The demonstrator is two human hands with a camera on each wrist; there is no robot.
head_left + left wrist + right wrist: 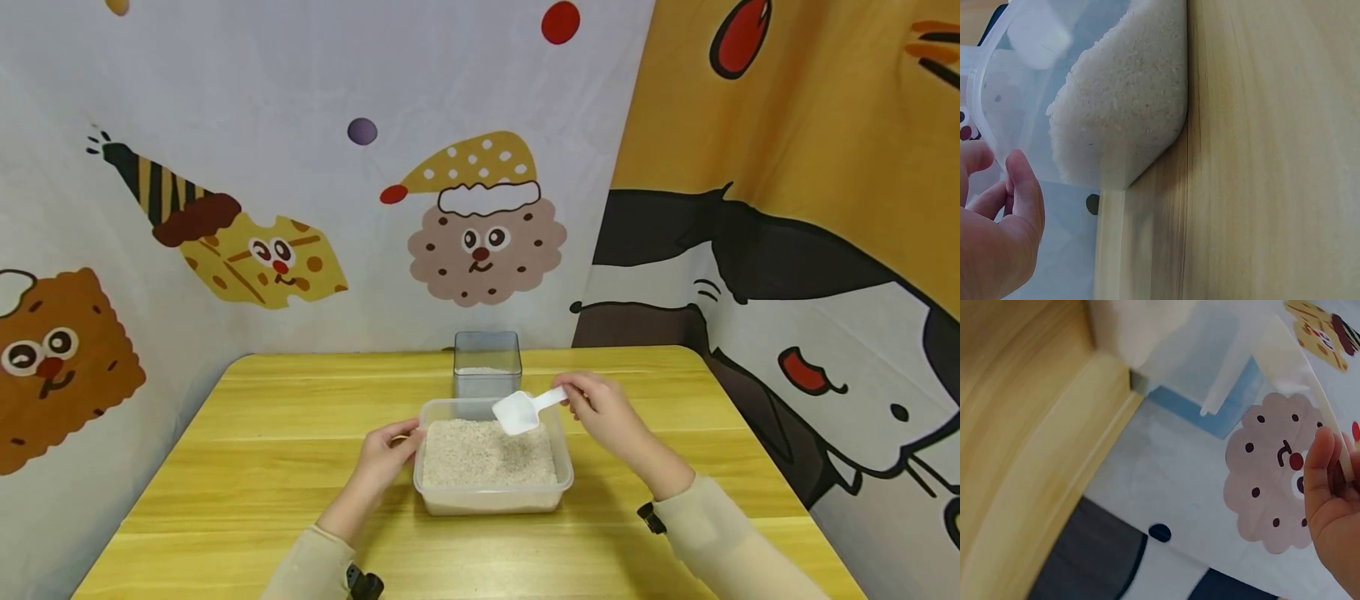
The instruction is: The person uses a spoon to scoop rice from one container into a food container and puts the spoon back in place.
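Observation:
A clear plastic container (493,500) full of rice (480,454) stands on the table. At its left rim, my left hand (382,458) pinches the upper edge between thumb and fingers; the left wrist view shows this hand (1004,219) at the rim's corner. My right hand (603,412) grips a white scoop (517,413) by its handle, holding it above the right part of the container. From the right wrist, the hand (1335,494) is seen around the handle's end. Whether the scoop carries rice cannot be made out.
Just behind the rice container stands a taller bluish see-through box (487,385) with some pale grains inside. Both are on a yellow wood-grain table (300,467). Cloth with cartoon figures (487,250) hangs behind the table and on both sides.

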